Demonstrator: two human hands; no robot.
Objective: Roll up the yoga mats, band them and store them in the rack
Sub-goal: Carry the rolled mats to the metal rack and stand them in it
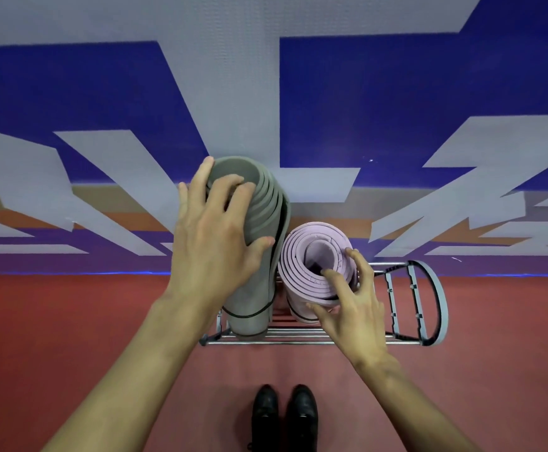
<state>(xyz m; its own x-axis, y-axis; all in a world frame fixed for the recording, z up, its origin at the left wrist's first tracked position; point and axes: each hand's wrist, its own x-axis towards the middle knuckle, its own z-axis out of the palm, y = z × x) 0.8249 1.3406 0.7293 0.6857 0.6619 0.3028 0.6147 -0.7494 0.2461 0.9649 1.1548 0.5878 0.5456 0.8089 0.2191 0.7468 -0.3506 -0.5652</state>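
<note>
Two rolled yoga mats are seen from above, stood upright side by side in a metal rack [298,340] that is set on a red floor [70,337] against a wall [380,93] painted with blue and grey shapes. The grey mat [266,197] is placed at the left end of the rack, and its top leans towards the wall. A dark band [249,316] is wrapped round its lower part. The pink mat [300,252] is placed just beside it on the right, and the two rolls touch near their tops. The rest of the rack, to the right of the pink mat, is closed off by a rounded grey end frame [437,301].

The top of the grey mat is capped by the left hand [215,230]: the fingers are spread wide and bent over the spiral end, and the thumb is pressed against the near side of the roll. The top of the pink mat is held by the right hand [352,306]: one fingertip is hooked at the hollow core, another is laid on the far rim, and the thumb is set against the near outer wall, so that the layers appear to be pinched between them, though the grip is partly hidden by the hand itself.

A pair of black shoes [284,415] is seen on the floor in front of the rack.
</note>
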